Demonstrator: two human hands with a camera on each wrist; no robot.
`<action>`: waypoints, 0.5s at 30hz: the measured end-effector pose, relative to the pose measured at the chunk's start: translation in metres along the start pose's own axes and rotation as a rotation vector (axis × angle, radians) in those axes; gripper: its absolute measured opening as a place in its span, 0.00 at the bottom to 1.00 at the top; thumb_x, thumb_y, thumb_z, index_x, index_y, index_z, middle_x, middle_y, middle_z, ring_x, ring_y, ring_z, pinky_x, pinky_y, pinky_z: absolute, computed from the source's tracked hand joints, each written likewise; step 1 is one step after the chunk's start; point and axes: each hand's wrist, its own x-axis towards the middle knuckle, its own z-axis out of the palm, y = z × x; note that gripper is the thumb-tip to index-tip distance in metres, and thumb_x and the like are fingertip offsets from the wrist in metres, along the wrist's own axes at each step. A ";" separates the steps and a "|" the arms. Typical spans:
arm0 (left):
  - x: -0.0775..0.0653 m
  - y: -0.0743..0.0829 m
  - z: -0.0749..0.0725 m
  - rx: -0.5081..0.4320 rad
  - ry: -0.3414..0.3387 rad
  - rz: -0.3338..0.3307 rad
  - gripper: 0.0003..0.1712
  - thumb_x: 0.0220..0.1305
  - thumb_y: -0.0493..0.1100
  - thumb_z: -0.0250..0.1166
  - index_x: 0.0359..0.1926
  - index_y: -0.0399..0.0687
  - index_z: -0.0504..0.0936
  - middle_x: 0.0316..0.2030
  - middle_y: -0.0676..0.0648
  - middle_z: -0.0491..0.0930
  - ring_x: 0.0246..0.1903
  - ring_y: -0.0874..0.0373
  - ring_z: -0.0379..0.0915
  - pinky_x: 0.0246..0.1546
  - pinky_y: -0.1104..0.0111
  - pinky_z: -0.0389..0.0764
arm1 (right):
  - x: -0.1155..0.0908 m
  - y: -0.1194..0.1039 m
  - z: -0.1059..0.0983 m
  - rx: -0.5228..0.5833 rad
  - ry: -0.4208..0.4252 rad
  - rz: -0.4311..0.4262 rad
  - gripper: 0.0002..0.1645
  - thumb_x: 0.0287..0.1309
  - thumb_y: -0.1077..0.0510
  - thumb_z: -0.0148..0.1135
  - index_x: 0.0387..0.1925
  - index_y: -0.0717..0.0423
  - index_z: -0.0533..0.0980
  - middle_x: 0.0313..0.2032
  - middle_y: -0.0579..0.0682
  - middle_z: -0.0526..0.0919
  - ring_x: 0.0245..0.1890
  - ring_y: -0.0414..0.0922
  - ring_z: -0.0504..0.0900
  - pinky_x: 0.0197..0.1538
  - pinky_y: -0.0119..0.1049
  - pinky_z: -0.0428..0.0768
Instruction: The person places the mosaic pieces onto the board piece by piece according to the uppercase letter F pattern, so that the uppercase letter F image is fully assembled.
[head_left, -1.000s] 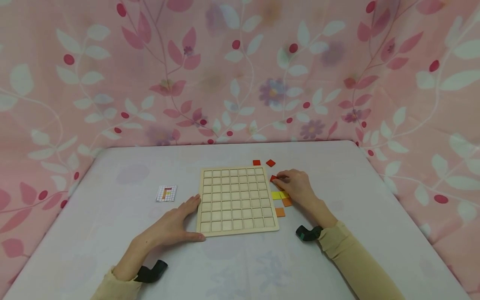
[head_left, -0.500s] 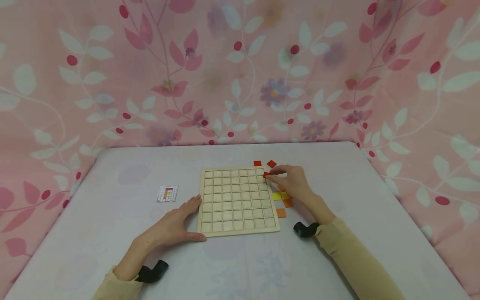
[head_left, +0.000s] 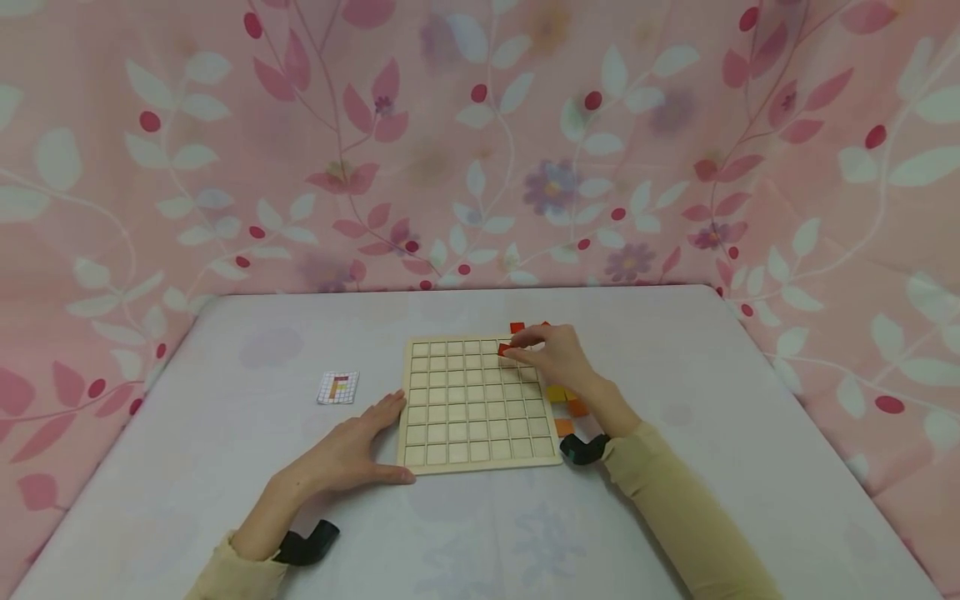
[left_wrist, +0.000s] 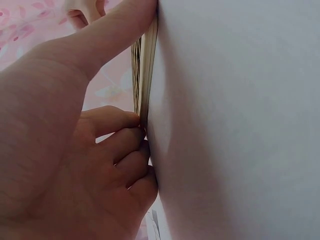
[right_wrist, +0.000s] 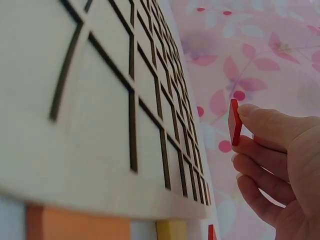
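Observation:
A pale wooden grid board (head_left: 467,408) lies flat on the table, its square cells bare. At its left edge rests my left hand (head_left: 341,454), fingers and thumb stretched apart along the side and the near corner. In the left wrist view the fingertips of the left hand (left_wrist: 117,160) meet the board's edge (left_wrist: 149,70). Over the board's far right part, my right hand (head_left: 555,357) pinches a red square tile (head_left: 504,351) between thumb and fingers. The right wrist view shows this red tile (right_wrist: 234,122) tilted on edge, clear of the board.
Beside the board's right edge lie orange tiles (head_left: 564,427) and yellow tiles (head_left: 556,393), partly under the right forearm. Another red tile (head_left: 517,327) sits behind the far edge. Left of the board is a small gridded card (head_left: 338,387) with a coloured pattern.
My right hand has lifted the red tile from beside the board and carried it left over the far right cells. The left hand has stayed at the board's edge.

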 end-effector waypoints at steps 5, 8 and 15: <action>-0.001 0.002 0.000 -0.002 -0.001 0.000 0.69 0.44 0.71 0.75 0.78 0.42 0.54 0.78 0.42 0.52 0.75 0.37 0.49 0.71 0.40 0.56 | 0.006 -0.003 0.007 0.033 -0.020 -0.022 0.13 0.54 0.50 0.75 0.37 0.54 0.87 0.34 0.47 0.90 0.41 0.47 0.86 0.47 0.45 0.81; -0.001 0.002 0.000 0.001 -0.003 0.002 0.69 0.45 0.71 0.75 0.78 0.41 0.54 0.78 0.42 0.52 0.75 0.37 0.49 0.71 0.40 0.57 | 0.008 -0.001 0.012 0.050 -0.030 -0.030 0.11 0.54 0.51 0.76 0.35 0.52 0.87 0.33 0.46 0.90 0.39 0.45 0.87 0.46 0.43 0.82; -0.001 0.003 0.000 0.001 -0.002 -0.001 0.68 0.45 0.70 0.75 0.77 0.41 0.55 0.78 0.42 0.52 0.75 0.37 0.49 0.71 0.40 0.57 | 0.007 0.003 0.022 0.059 -0.063 -0.032 0.11 0.54 0.52 0.76 0.37 0.53 0.87 0.33 0.45 0.89 0.36 0.41 0.87 0.43 0.35 0.85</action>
